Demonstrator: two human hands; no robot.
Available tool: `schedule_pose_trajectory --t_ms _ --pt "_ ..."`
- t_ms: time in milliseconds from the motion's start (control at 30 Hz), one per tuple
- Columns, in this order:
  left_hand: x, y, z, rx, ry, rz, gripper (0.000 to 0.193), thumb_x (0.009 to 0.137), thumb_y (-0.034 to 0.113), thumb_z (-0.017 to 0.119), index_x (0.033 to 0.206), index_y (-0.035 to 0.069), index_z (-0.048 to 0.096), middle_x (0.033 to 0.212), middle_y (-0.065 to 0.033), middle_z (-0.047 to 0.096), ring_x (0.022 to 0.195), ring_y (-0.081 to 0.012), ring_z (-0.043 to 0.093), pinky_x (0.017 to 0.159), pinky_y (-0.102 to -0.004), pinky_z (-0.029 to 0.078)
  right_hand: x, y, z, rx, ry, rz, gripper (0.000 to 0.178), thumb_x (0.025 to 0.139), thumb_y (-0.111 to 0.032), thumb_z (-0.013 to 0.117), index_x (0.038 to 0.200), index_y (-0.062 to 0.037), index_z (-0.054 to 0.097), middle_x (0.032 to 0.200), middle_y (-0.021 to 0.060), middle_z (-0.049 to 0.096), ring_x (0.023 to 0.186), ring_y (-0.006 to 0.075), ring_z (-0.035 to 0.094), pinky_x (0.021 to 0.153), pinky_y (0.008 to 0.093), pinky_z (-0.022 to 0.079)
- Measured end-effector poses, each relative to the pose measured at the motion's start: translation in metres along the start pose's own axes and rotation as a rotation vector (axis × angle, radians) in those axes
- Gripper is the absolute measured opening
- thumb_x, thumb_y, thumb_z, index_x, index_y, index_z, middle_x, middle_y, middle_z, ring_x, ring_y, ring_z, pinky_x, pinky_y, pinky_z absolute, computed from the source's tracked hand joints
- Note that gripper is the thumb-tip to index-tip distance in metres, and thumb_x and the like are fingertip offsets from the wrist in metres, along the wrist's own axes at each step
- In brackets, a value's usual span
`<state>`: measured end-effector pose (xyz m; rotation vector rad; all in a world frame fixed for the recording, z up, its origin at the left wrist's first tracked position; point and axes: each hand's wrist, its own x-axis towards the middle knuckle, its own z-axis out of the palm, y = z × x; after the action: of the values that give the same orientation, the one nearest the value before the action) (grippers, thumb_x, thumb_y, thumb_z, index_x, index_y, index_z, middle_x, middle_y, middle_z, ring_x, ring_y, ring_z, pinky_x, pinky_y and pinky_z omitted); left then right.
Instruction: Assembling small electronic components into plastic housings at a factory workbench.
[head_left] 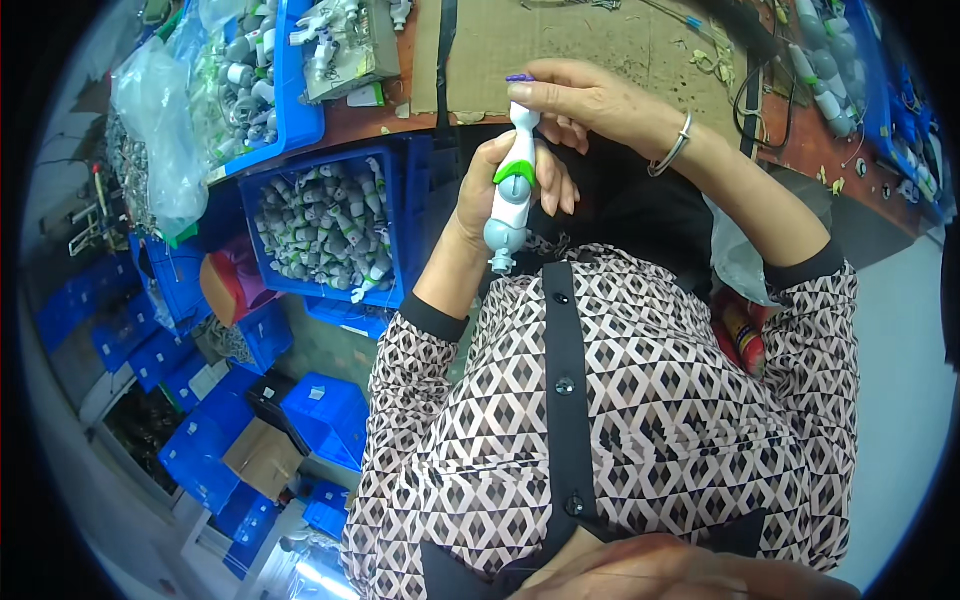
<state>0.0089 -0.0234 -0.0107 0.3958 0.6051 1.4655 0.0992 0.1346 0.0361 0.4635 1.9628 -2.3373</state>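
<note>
Plastic made up the slim white-and-grey toy handle with a green arched trim piece (511, 185), which stood upright at the upper centre of the frame, just in front of the person's patterned blouse (620, 400). The left hand (490, 190) was wrapped around its middle, fingers closed on the barrel. The right hand (575, 100) pinched the top end, where a small purple tip (520, 77) showed between thumb and forefinger; a silver bangle (676, 145) sat on that wrist. The piece looked light, rigid and rather smooth, so a firm grip around the thicker middle seemed the safest hold, while the narrow neck and tip looked like the parts most likely to snap or slip. In the upper left of the frame, a blue plastic bin (395, 220) held a heap of similar white, grey and green parts (320, 230). A brown cardboard sheet (590, 40) lay on the bench above the hands.
</note>
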Motion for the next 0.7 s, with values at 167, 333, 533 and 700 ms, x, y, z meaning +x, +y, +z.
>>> schedule_pose_trajectory --t_ms 167,333,533,700 --pt "0.001 0.003 0.002 -0.001 0.007 -0.003 0.051 0.091 0.043 0.032 0.073 0.002 0.057 0.058 -0.0130 0.057 0.062 -0.0270 0.059 0.069 -0.0367 0.049 -0.002 -0.001 -0.003 -0.006 0.001 0.018 0.034 0.091 -0.039 0.052 0.096 -0.0049 0.057 0.061 -0.0022 0.047 0.052 0.0043 0.047 0.046 0.0179 0.036" --pt "-0.005 0.027 0.012 1.185 0.296 -0.052 0.029 0.084 0.030 0.059 0.077 0.002 0.061 0.069 -0.0096 0.061 0.062 -0.0171 0.060 0.058 -0.0282 0.046 -0.018 0.008 -0.024 -0.253 -0.093 -0.053 0.029 0.088 -0.032 0.055 0.103 -0.0076 0.056 0.073 0.0011 0.052 0.062 0.0071 0.051 0.053 0.0222 0.041" --pt "0.002 0.021 0.009 1.825 0.227 0.387 0.019 0.072 0.023 0.067 0.069 0.006 0.059 0.065 -0.0078 0.057 0.060 -0.0251 0.058 0.053 -0.0354 0.046 -0.033 0.042 -0.008 -0.653 0.088 -0.228 0.030 0.091 -0.033 0.052 0.104 -0.0059 0.052 0.082 0.0084 0.055 0.075 0.0228 0.054 0.066 0.0336 0.042" --pt "0.006 0.022 0.011 1.998 0.139 0.449 0.018 0.068 0.021 0.069 0.067 0.007 0.057 0.063 -0.0068 0.056 0.057 -0.0240 0.057 0.052 -0.0346 0.046 -0.042 0.049 0.002 -0.493 0.177 -0.360 0.033 0.093 -0.035 0.048 0.102 -0.0040 0.051 0.081 0.0145 0.055 0.076 0.0302 0.055 0.067 0.0371 0.042"
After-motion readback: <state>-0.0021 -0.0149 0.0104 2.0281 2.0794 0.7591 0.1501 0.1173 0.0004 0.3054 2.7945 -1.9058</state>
